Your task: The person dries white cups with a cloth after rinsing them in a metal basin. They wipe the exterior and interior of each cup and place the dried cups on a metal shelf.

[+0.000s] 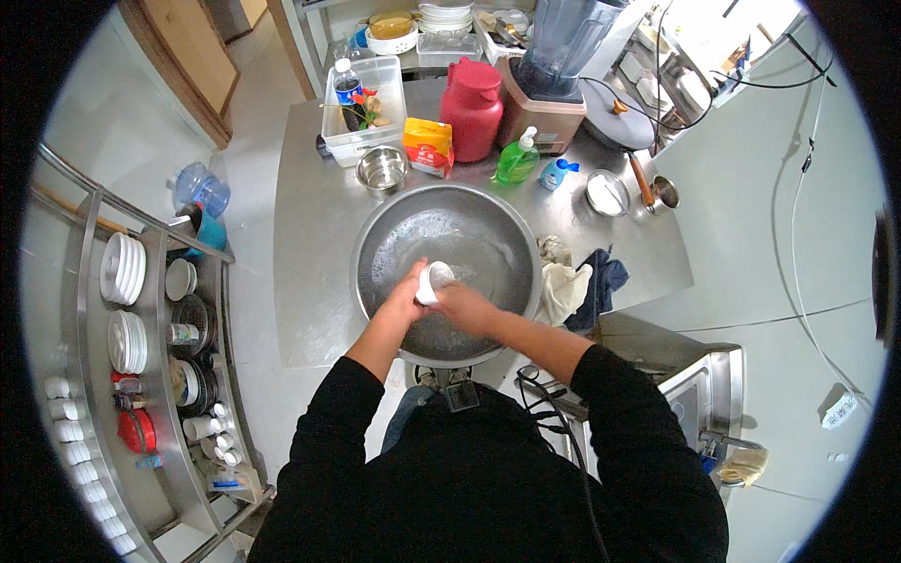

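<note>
A large grey metal basin (450, 211) rests near the front edge of the steel table (310, 281). Over its middle, a small white cup (426, 285) is held tilted between both hands. My left hand (408, 292) grips it from the left side. From the right, my right hand (461, 306) is against the cup's mouth and lower side; its fingers are partly hidden and slightly blurred. The basin's bottom looks wet. Right of the basin lie a cream cloth (565, 288) and a dark blue cloth (598, 285).
Behind the basin stand a steel bowl (382, 171), a yellow-red packet (429, 146), a red jug (473, 109), a green pump bottle (517, 160), a blue bottle (556, 174) and a blender (542, 98). Shelves of white dishes (127, 341) are at left, a sink (690, 397) at lower right.
</note>
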Tool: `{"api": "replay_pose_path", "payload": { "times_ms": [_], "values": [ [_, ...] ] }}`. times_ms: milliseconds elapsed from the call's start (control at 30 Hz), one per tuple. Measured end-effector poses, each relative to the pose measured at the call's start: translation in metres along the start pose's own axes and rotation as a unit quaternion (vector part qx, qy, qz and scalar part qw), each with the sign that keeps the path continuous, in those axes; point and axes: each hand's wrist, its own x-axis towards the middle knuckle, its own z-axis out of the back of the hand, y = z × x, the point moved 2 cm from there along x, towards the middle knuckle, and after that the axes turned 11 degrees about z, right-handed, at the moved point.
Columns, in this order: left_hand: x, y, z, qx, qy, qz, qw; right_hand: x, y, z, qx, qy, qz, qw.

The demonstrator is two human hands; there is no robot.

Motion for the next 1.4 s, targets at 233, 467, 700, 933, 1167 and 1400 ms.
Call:
{"api": "replay_pose_path", "payload": {
  "times_ms": [233,467,700,933,1167,1400],
  "values": [
    [-0.018,0.005,-0.02,0.03,-0.011,-0.113,0.993,0.012,0.002,0.018,0.117,0.076,-0.186,0.973],
    [-0.011,0.005,-0.023,-0.026,0.031,-0.079,0.996,-0.004,0.017,0.018,0.124,-0.055,-0.064,0.989],
    [-0.022,0.002,-0.029,0.002,0.05,-0.041,0.998,0.003,0.03,0.027,0.201,-0.062,-0.104,0.972],
    [-0.046,-0.005,-0.038,0.008,0.035,-0.007,0.999,-0.008,-0.002,0.037,-0.076,0.048,0.106,0.99],
    [-0.001,0.025,-0.028,-0.048,-0.148,-0.235,0.959,-0.007,-0.004,0.008,0.357,-0.142,-0.288,0.877],
    [0.051,-0.003,0.056,-0.044,-0.275,-0.422,0.863,-0.025,-0.012,0.025,0.269,-0.098,-0.309,0.907]
  ]
}}
